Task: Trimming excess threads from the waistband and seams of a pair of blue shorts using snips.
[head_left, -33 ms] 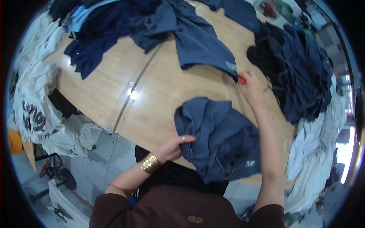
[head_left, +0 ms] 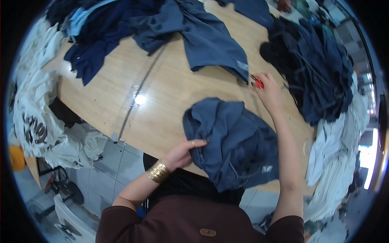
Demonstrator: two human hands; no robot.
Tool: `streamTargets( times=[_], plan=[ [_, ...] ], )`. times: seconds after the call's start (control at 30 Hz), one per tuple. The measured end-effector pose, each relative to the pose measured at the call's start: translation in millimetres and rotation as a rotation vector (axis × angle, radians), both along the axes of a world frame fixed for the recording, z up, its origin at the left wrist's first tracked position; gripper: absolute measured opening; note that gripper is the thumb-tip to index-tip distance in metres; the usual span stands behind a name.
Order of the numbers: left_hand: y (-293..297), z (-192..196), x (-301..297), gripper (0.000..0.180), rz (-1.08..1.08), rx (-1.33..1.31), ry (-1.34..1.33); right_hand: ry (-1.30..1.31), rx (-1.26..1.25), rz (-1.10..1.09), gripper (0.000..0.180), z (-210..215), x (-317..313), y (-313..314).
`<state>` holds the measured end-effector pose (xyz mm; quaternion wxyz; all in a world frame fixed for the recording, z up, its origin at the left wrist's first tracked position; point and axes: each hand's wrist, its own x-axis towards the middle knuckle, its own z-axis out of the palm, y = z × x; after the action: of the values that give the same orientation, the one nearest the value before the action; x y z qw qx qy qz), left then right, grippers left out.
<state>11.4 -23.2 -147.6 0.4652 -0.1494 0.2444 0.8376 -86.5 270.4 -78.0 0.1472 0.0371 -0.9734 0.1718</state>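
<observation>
A bunched blue-grey garment [head_left: 229, 133] lies at the near edge of the table, with a small white mark low on its right side. My left hand [head_left: 183, 154] is closed on its left edge, thumb on top of the cloth. My right hand [head_left: 269, 90] is closed round small red-handled thread snips [head_left: 259, 84], their dark tips pointing up and left. Just past the tips is the lower corner of a second blue-grey garment [head_left: 214, 46], which is spread across the far side of the table and carries a pale patch near that corner.
Dark navy clothes [head_left: 101, 40] lie at the far left. To the right rises a heap of dark blue garments [head_left: 320, 77], with white cloth [head_left: 330, 158] below it. White plastic bags [head_left: 36, 117] stand along the left edge. A seam crosses the wooden table [head_left: 162, 109].
The view has shifted slightly. My right hand and the snips have drawn a little away from the far garment's corner, so the tips now show. My left hand keeps its hold.
</observation>
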Motion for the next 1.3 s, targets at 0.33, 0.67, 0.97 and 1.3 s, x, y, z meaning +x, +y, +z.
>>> streamTargets(
  times=[0.33,0.67,0.97,1.3],
  plan=[
    [-16,-3,-4,0.027,0.013,-0.197,0.100,-0.159,-0.354,-0.287,0.014,8,181,17],
    [-42,4,-17,0.031,0.079,-0.460,0.297,-0.204,-0.479,-0.461,0.013,-15,267,-7],
    [-30,5,-17,0.067,0.335,-1.172,1.246,0.038,-0.539,-0.291,0.024,-35,251,-39],
    [95,64,10,0.029,-0.180,-0.644,1.892,-0.023,-0.657,-0.106,0.016,2,200,-23]
  ],
)
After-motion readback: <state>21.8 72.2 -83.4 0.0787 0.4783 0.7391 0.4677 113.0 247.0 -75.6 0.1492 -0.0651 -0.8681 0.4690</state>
